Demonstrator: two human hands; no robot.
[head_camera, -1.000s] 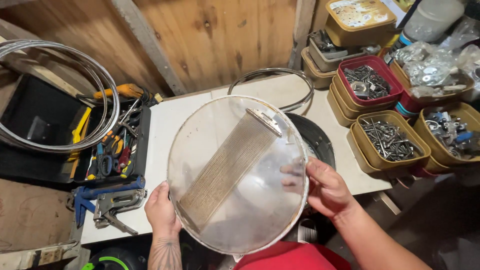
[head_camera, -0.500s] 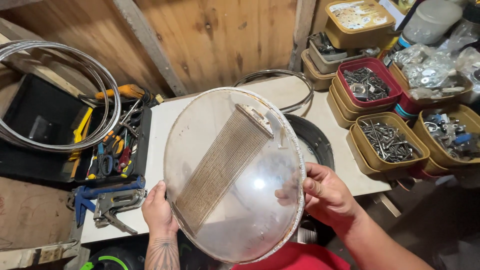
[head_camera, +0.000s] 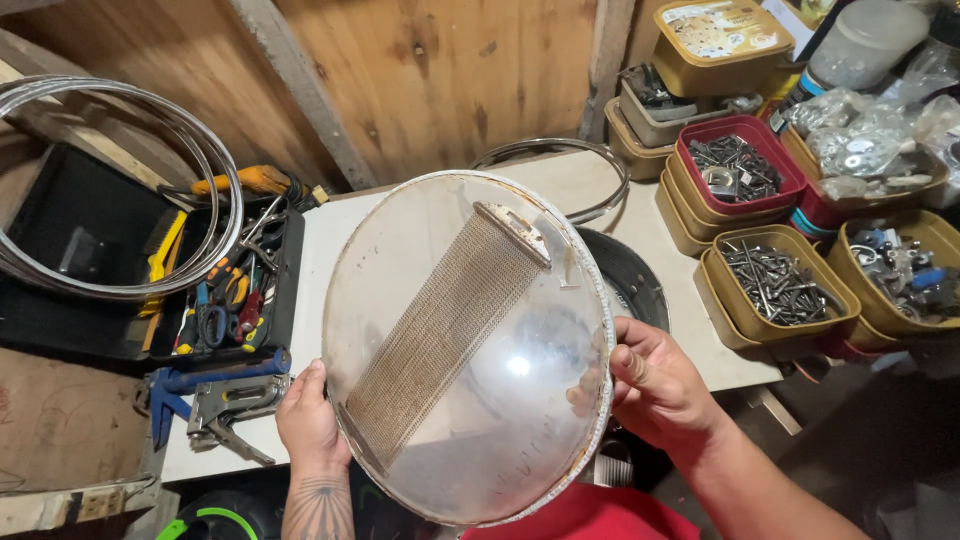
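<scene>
Held up over the white table — one round, clear drum head, glossy film with a worn, rust-flecked rim. Lying against it, one strip of rusty snare wires, fine and ribbed. Gripped at both edges: left hand and right hand, fingers curled shut round the rim. Off right, three tan tubs of screws — plus one red.
</scene>
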